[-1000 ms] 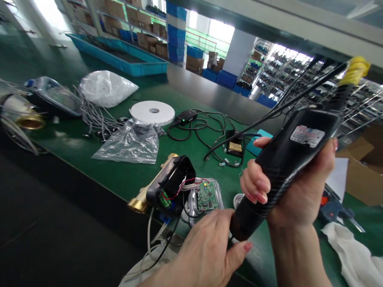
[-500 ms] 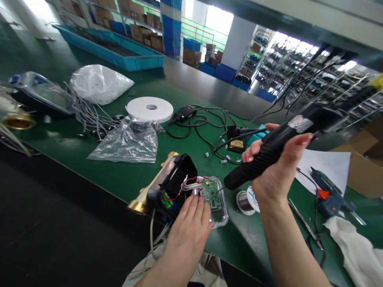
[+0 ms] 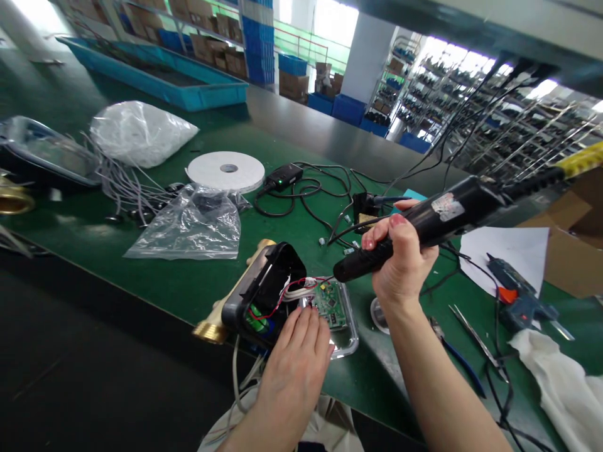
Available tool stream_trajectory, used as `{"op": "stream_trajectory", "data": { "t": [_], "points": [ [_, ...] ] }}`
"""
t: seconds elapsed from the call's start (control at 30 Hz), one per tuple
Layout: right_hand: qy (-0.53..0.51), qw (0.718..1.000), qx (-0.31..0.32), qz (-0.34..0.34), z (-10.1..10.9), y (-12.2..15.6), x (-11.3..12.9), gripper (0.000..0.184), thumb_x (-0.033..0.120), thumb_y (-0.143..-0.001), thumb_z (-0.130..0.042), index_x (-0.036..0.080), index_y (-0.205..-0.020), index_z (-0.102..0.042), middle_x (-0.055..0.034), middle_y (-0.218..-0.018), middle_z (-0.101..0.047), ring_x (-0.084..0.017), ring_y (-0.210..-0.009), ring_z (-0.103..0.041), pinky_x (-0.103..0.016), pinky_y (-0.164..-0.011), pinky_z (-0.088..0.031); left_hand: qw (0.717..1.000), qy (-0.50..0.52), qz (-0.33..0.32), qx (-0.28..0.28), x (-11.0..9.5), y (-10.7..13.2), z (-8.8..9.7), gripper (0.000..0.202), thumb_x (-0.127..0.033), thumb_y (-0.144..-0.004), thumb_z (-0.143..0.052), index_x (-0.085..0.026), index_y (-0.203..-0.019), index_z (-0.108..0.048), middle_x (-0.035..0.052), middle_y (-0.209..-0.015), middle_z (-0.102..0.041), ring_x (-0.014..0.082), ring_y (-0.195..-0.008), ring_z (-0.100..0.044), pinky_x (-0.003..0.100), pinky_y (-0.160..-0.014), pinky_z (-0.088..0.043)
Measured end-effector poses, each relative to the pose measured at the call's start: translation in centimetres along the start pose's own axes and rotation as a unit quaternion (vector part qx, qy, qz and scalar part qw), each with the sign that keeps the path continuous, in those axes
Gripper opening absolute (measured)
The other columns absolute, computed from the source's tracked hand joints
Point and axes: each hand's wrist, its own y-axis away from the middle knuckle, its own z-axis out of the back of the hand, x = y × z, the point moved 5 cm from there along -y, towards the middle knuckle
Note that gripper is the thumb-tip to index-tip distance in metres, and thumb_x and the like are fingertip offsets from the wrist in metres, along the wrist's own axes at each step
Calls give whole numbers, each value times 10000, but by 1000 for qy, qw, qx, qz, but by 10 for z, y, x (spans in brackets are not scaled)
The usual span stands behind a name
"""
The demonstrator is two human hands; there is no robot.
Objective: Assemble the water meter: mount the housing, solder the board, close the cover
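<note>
Hands apart. Right hand (image 3: 400,267) clamped round black corded soldering iron (image 3: 447,210), tip just above green circuit board (image 3: 328,304) in clear plastic case (image 3: 347,345). Left hand (image 3: 292,376) open, fingertips by white wires (image 3: 296,292), near black plastic housing (image 3: 264,292) on brass pipe fitting (image 3: 210,331), all on green counter (image 3: 164,282).

Glue gun (image 3: 516,295) beside white paper (image 3: 504,260)
</note>
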Motion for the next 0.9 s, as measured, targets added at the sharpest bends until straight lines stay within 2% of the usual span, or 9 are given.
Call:
{"op": "stream_trajectory", "data": {
  "t": [0.17,0.3,0.4,0.7,0.9],
  "points": [
    [52,998,37,-23,-15,1,-1,218,200,-688,-628,212,-870,-508,103,-519,-488,-72,-420,-469,-238,-477,-420,1000,-8,1,5,0,-2,3,310,-207,-897,-397,-81,-981,-668,153,-1048,-690,256,-996,-643,399,-933,-478],
    [99,994,31,-28,-28,-2,-2,168,199,-635,-636,195,-746,-509,87,-525,-477,-73,-441,-454,-239,-462,-389,1000,-14,-3,7,0,-1,3,335,-224,-907,-378,-74,-989,-666,159,-1051,-688,255,-993,-644,399,-927,-479],
    [105,993,32,-30,-33,-4,-3,161,207,-626,-631,193,-719,-500,84,-510,-467,-76,-440,-437,-242,-452,-373,1000,-14,-5,15,0,-1,2,333,-230,-907,-381,-78,-996,-664,150,-1053,-689,250,-996,-642,396,-939,-471],
    [100,994,39,-26,-31,-2,2,169,216,-635,-637,192,-732,-501,88,-503,-473,-77,-428,-448,-239,-448,-381,1000,-7,-5,3,1,1,1,302,-233,-896,-417,-71,-1016,-642,159,-1067,-679,256,-1010,-633,393,-948,-466],
    [50,998,26,-18,-20,-1,7,184,200,-679,-620,197,-835,-522,101,-496,-479,-74,-400,-468,-221,-433,-401,999,15,17,45,1,-3,5,333,-282,-869,-493,-60,-1095,-594,173,-1106,-656,277,-1037,-617,406,-944,-482]
  ]
}}
